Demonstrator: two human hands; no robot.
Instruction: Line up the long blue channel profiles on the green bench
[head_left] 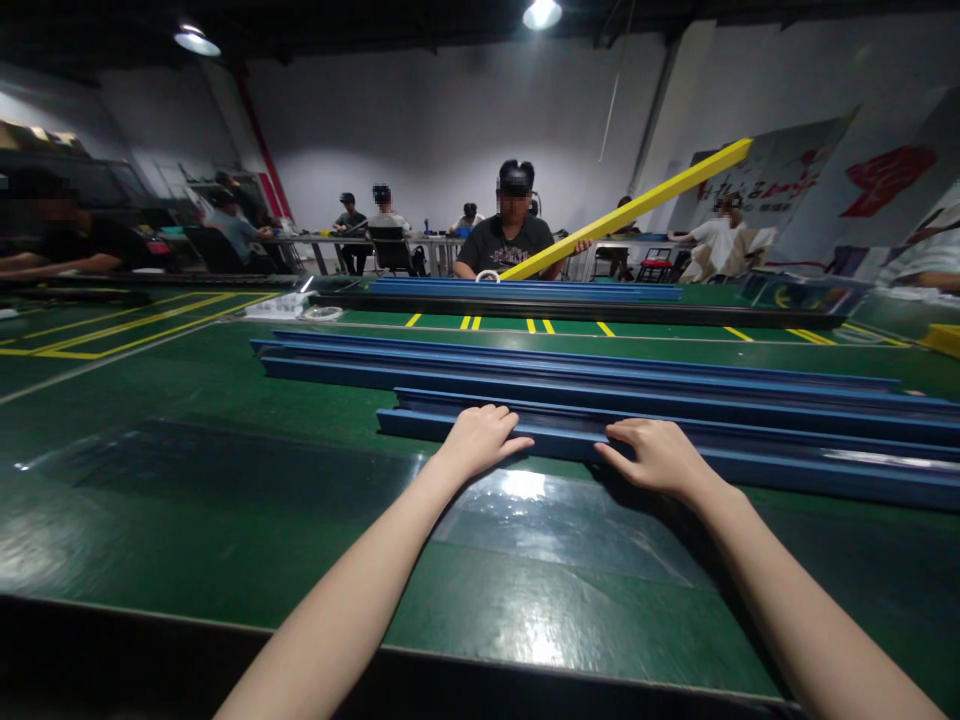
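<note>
A long blue channel rail (421, 424) lies lengthwise across the green table, nearest to me. My left hand (484, 438) rests over it near its left end, fingers curled across the top and thumb stretched along the front side. Farther right, my right hand (651, 455) grips the same rail, with its fingers bent over the upper edge and its thumb on the near face. The undersides of both hands are hidden. Just behind lies another pair of long blue rails (330, 368), roughly parallel and apart from my fingers.
Clear plastic sheets (555, 520) lie on the green tabletop (225, 560) before me. Across the table a person (517, 235) holds a long yellow bar (637, 208). More blue rails (525, 289) and a black bar (570, 308) lie at the far side. Other people sit behind.
</note>
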